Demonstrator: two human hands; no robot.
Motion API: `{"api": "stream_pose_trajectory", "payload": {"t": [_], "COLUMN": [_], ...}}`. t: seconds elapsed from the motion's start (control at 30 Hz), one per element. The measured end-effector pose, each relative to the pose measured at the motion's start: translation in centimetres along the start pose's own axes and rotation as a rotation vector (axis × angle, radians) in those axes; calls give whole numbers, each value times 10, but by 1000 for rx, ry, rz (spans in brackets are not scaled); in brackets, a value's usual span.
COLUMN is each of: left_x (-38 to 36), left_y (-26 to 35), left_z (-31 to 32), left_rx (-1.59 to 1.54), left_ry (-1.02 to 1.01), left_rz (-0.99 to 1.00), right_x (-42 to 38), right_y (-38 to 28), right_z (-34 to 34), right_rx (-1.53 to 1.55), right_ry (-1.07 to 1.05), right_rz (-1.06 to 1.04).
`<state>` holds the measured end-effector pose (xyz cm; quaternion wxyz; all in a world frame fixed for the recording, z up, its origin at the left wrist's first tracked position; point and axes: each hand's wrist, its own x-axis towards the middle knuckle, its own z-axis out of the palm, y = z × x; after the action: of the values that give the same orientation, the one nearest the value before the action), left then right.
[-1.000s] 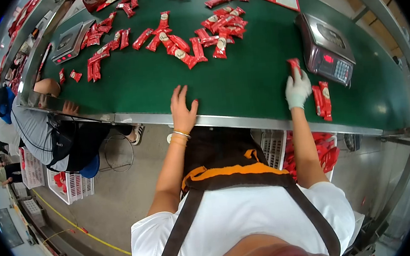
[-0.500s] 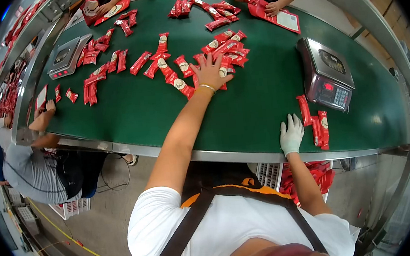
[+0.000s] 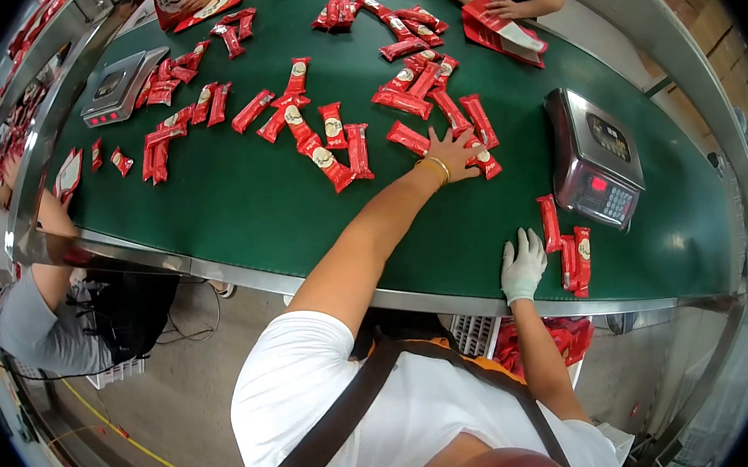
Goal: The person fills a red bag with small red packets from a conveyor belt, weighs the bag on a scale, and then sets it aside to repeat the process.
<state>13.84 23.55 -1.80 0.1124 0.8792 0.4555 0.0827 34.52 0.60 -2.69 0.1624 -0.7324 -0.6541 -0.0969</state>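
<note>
My left hand [image 3: 454, 155], bare and with a yellow bracelet at the wrist, lies spread over red wrapped snack bars [image 3: 485, 161] on the green table. Its fingers are apart and rest on or beside a few bars, partly covering them. In a white glove, my right hand [image 3: 524, 267] lies flat and open near the table's front edge. Just right of it are three more red bars, including one standing lengthwise [image 3: 583, 261], apart from the fingers. A loose pile of bars [image 3: 414, 83] lies beyond my left hand.
A digital scale [image 3: 597, 156] stands at right, another scale [image 3: 119, 88] at far left. Many bars are scattered across the green surface [image 3: 237, 188]. Co-workers' hands hold red pouches [image 3: 503, 31] at the far edge. A person sits at left. Below the edge is a crate of red wrappers [image 3: 544, 343].
My left hand has moved right, and several bars near it have spread right and toward me. My gloved right hand stays near the edge. At the far right, a co-worker's pouch has turned.
</note>
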Motion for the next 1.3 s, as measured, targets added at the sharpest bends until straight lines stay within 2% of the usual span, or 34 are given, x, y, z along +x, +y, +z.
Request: {"api": "stream_pose_trajectory", "payload": {"t": [0.03, 0.07, 0.13, 0.17, 0.2, 0.27, 0.33, 0.4, 0.47, 0.5, 0.57, 0.67, 0.9, 1.0, 1.13, 1.3], "left_x": [-13, -23, -42, -48, -54, -68, -83, -113, -152, -169, -199, -247, -352, -376, -374, -371], "left_y": [2, -1, -10, -16, -27, -53, -67, -65, -46, -44, -41, -46, -47, -56, -47, -48], "left_z": [4, 4, 0, -6, -9, -11, -11, -21, -37, -40, -42, -44, -21, 2, 0, 2], "left_rx": [15, 13, 164, 127, 136, 245, 96, 143, 4, 32, -176, -248, -140, -94, 7, -8], "left_ry": [83, 80, 217, 251, 256, 448, 587, 689, 802, 823, 756, 733, 743, 753, 724, 737], "left_rz": [7, 6, -212, -401, -411, -423, -403, -286, -226, -237, -336, -375, -626, -716, -684, -718], "right_x": [0, 0, -1, -2, -1, -1, 1, 1, 0, 1, 0, 0, -2, 0, 0, 3], "right_y": [0, 1, 1, 2, 2, 3, 1, 0, 1, 2, 2, 1, 9, 9, 10, 14], "right_z": [1, 2, 2, 2, 3, 5, 3, 1, 7, 8, 7, 5, 14, 15, 17, 24], "right_rx": [-1, -2, 2, 0, 1, -24, 2, 20, 19, 21, 19, 16, 1, 9, -4, 9], "right_ry": [-3, 8, 16, 16, 23, 18, 9, -35, 6, 2, -9, -12, 11, -9, 12, 32], "right_rz": [-1, 0, -2, 2, 2, 4, 31, 53, 50, 50, 52, 46, 25, 50, 32, 24]}}
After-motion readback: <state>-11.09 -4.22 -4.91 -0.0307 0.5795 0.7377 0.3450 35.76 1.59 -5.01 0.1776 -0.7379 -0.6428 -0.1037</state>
